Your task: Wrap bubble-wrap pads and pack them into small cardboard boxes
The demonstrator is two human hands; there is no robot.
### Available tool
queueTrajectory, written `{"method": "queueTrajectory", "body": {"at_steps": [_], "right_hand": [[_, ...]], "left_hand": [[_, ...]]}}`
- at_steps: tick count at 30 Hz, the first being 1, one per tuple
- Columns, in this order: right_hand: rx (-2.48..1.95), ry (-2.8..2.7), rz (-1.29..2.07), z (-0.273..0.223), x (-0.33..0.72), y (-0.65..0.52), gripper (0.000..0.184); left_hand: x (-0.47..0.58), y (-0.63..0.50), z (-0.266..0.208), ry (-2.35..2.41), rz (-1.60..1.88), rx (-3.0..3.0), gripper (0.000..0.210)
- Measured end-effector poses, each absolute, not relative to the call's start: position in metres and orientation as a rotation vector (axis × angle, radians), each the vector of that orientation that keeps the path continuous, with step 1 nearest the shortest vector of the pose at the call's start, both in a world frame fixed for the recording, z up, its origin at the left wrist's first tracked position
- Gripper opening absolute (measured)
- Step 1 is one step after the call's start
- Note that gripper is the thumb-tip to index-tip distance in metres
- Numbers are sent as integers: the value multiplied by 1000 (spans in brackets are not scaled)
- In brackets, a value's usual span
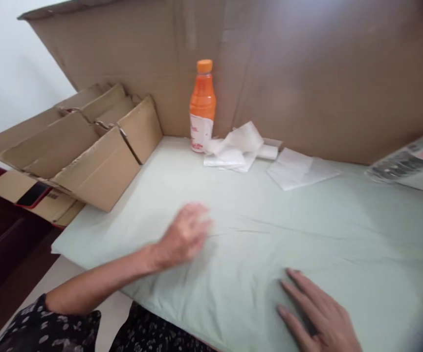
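Observation:
My left hand [185, 233] is over the middle of the pale green cloth [244, 244], its fingers smeared by motion, so I cannot make out whether anything is in them. On the right, my right hand [319, 310] lies on or just above the cloth with its fingers spread and nothing held. Beyond the left hand stands an upright bottle [202, 107] with orange contents, an orange cap and a white label. Beside its base lie crumpled, folded white sheets [236, 149], and further right another thin white sheet [299, 168].
A cardboard box with dividers [97, 168] leans at the left edge. A tall cardboard panel [306, 73] closes off the back. A clear plastic package [412, 164] with a red mark lies at the far right. Under the divided box is a dark, red-edged object [31, 194].

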State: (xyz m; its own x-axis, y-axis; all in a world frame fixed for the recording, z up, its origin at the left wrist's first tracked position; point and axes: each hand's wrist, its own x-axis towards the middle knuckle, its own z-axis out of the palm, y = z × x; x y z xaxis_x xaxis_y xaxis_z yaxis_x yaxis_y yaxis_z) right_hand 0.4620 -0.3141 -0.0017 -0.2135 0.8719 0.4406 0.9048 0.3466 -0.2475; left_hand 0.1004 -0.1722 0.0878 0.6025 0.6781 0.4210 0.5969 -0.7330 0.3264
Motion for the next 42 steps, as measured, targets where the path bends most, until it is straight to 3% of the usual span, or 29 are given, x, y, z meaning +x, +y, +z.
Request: {"method": "queueTrajectory", "body": {"at_steps": [2, 5, 8, 12, 17, 22, 29, 36, 42], "right_hand": [[-1425, -2133, -31, 12, 427, -292, 35], [-1426, -2034, 13, 26, 397, -267, 26], [-1387, -2026, 22, 34, 377, -253, 22], [-1360, -2064, 60, 48, 358, -246, 20], [-1350, -2091, 81, 70, 348, -242, 20], [-1382, -2058, 148, 66, 347, -249, 42], [-1619, -1886, 430, 51, 360, -265, 55], [-1466, -1954, 436, 44, 356, -254, 75], [-1486, -1894, 474, 49, 365, -199, 71]], "left_hand": [[46, -139, 124, 1631, 1019, 2620, 42], [-29, -109, 173, 2283, 1017, 2430, 68], [-74, -108, 192, 2474, 804, 2306, 57], [-84, -127, 178, 2323, 1007, 2393, 49], [-41, -170, 162, 1695, 1222, 2772, 49], [2, -221, 160, 1111, 1127, 2861, 61], [-7, -222, 140, 1530, 1454, 2240, 71], [17, -156, 70, 1386, 836, 1583, 64], [49, -129, 59, 1410, 925, 1444, 62]]}}
